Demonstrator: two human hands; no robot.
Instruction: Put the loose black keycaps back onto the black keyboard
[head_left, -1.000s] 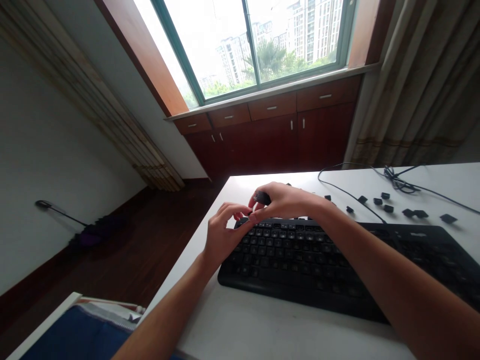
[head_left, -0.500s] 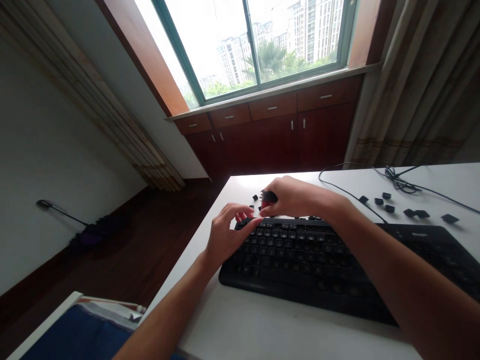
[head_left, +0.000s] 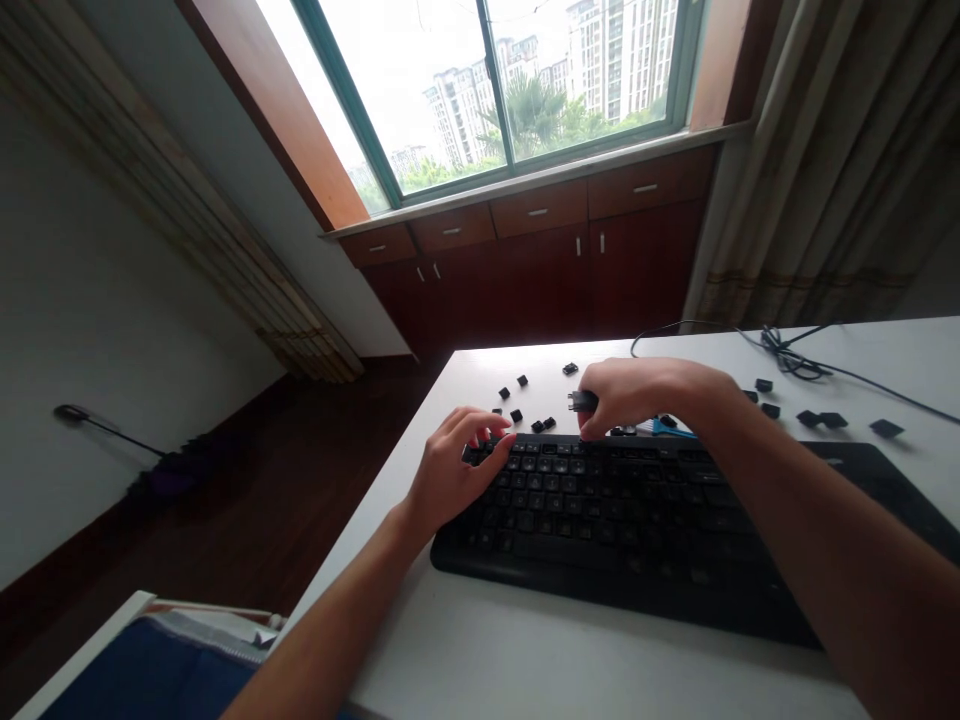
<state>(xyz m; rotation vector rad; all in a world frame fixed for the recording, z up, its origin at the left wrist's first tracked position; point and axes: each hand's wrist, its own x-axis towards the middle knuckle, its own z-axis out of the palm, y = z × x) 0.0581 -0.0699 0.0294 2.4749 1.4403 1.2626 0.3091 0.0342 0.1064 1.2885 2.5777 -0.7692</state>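
A black computer keyboard (head_left: 600,530) lies on a white table (head_left: 600,660), with some keys missing along its top edge. My left hand (head_left: 457,465) rests its curled fingertips on the upper left keys and holds nothing I can see. My right hand (head_left: 645,395) is above the keyboard's top edge, pinching a small black keycap (head_left: 583,401) between thumb and fingers. Loose black keycaps (head_left: 516,415) lie just beyond the keyboard, left of that hand. A small blue-and-white item (head_left: 667,428) lies by the top edge, partly hidden by my right hand.
More loose keycaps (head_left: 817,420) lie at the table's right, near a tangled black cable (head_left: 787,362). The table's left edge drops to a wooden floor. Dark red cabinets (head_left: 540,270) stand beyond the table. Blue fabric (head_left: 150,670) shows at lower left.
My right hand has moved right along the keyboard's top edge, still pinching the keycap. More loose keycaps and the blue item now show. My left hand has barely moved.
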